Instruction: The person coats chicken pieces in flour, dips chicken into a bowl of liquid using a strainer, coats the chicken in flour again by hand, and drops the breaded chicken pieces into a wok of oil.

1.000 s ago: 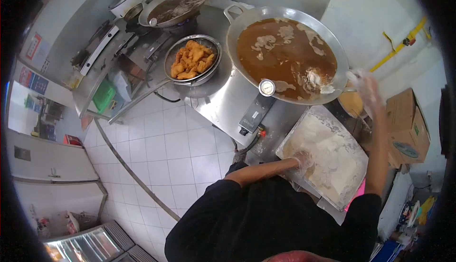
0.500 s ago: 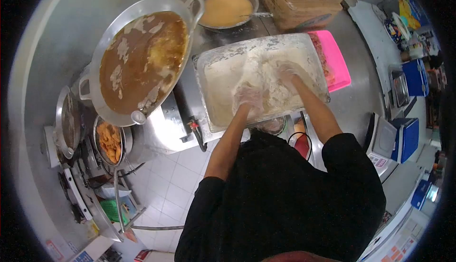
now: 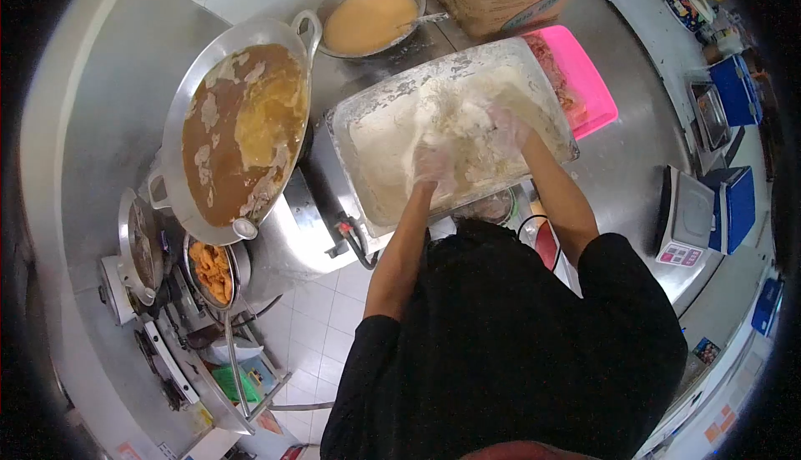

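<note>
Both my hands wear clear plastic gloves and are down in a metal tray (image 3: 355, 189) of white flour (image 3: 384, 145). Near the tray's middle my left hand (image 3: 434, 164) touches the flour, its fingers partly buried and blurred. My right hand (image 3: 507, 129) is at a floury heap (image 3: 467, 122) further right, also smeared by motion. Whether either hand grips something under the flour cannot be made out. Pink tub (image 3: 594, 97) with raw meat (image 3: 555, 76) stands against the tray's right side. Behind the tray is a bowl of pale yellow batter (image 3: 367, 22) with a utensil in it.
A large wok (image 3: 196, 68) of bubbling brown oil with a round thermometer (image 3: 244, 228) stands on the left. Below it, a strainer holds fried pieces (image 3: 213, 272), beside a second wok (image 3: 138, 239). Cardboard boxes (image 3: 509, 1) stand at the back; a scale (image 3: 688, 214) is on the right.
The view has swung right, towards the tray. My right hand has come from the large wok's edge into the flour, while my left hand stays in the tray. Foam in the oil has spread.
</note>
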Demonstrator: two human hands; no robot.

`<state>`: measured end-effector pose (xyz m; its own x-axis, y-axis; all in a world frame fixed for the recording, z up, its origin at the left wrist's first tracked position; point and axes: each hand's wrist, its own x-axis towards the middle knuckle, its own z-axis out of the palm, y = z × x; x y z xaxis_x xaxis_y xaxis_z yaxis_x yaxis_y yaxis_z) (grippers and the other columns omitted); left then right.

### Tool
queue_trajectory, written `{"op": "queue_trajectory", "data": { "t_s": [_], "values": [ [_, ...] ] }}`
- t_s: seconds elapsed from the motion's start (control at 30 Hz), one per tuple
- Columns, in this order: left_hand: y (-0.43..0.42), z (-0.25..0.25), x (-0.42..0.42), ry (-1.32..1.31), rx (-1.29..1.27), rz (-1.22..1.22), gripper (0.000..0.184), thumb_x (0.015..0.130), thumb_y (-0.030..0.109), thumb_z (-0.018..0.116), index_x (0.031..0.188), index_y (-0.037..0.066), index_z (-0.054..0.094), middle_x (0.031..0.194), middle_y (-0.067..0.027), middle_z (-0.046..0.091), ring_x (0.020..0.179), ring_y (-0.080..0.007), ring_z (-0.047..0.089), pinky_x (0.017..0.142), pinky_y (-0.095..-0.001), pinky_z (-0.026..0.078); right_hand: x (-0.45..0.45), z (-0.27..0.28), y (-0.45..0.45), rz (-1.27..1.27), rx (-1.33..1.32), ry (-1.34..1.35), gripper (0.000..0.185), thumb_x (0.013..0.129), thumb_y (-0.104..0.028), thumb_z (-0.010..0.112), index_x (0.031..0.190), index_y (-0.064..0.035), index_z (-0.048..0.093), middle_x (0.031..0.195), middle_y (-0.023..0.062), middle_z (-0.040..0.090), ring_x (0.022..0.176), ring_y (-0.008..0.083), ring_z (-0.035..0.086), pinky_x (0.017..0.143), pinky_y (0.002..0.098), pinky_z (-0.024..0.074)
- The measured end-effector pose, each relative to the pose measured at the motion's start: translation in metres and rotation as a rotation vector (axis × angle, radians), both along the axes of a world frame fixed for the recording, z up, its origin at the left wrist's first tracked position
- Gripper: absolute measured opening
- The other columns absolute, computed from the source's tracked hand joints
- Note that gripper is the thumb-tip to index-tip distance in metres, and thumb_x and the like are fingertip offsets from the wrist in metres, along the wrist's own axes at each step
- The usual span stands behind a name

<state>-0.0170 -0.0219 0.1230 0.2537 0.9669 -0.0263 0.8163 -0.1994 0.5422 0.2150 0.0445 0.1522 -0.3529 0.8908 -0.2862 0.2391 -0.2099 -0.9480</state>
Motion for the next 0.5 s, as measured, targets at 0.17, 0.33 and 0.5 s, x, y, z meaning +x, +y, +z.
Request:
{"op": "queue_trajectory", "data": {
  "t_s": [0.17, 0.33, 0.5],
  "values": [
    [-0.012, 0.023, -0.024, -2.061, -0.854, 0.175, 0.028, 0.092, 0.028, 0.051, 0.114, 0.012, 0.058, 0.094, -0.0055, 0.063, 0.081, -0.0217, 0.061, 0.065, -0.0353, 0.051, -0.009, 0.004, -0.021, 0.108, 0.488, 0.025, 0.048, 0.096, -0.027, 0.043, 0.138, -0.0061, 0.038, 0.140, 0.0069, 0.043, 0.129, 0.0203, 0.039, 0.114, 0.0338, 0.0233],
    [-0.003, 0.038, -0.011, -2.108, -0.827, 0.613, 0.028, 0.092, 0.024, 0.053, 0.118, 0.014, 0.056, 0.100, -0.0037, 0.061, 0.083, -0.0198, 0.061, 0.064, -0.0316, 0.054, -0.029, 0.003, -0.025, 0.226, 0.469, -0.092, 0.046, 0.092, -0.026, 0.048, 0.134, -0.0070, 0.044, 0.134, 0.0086, 0.049, 0.121, 0.0216, 0.047, 0.110, 0.0352, 0.0316],
    [-0.014, -0.018, -0.033, -1.876, -0.566, 0.315, 0.030, 0.092, 0.020, 0.051, 0.121, 0.013, 0.056, 0.110, -0.0059, 0.061, 0.094, -0.0200, 0.061, 0.074, -0.0340, 0.054, -0.048, 0.027, -0.041, 0.147, 0.357, 0.155, 0.043, 0.094, -0.031, 0.044, 0.128, -0.0054, 0.049, 0.122, 0.0114, 0.057, 0.106, 0.0236, 0.058, 0.097, 0.0354, 0.0457]
  ]
}}
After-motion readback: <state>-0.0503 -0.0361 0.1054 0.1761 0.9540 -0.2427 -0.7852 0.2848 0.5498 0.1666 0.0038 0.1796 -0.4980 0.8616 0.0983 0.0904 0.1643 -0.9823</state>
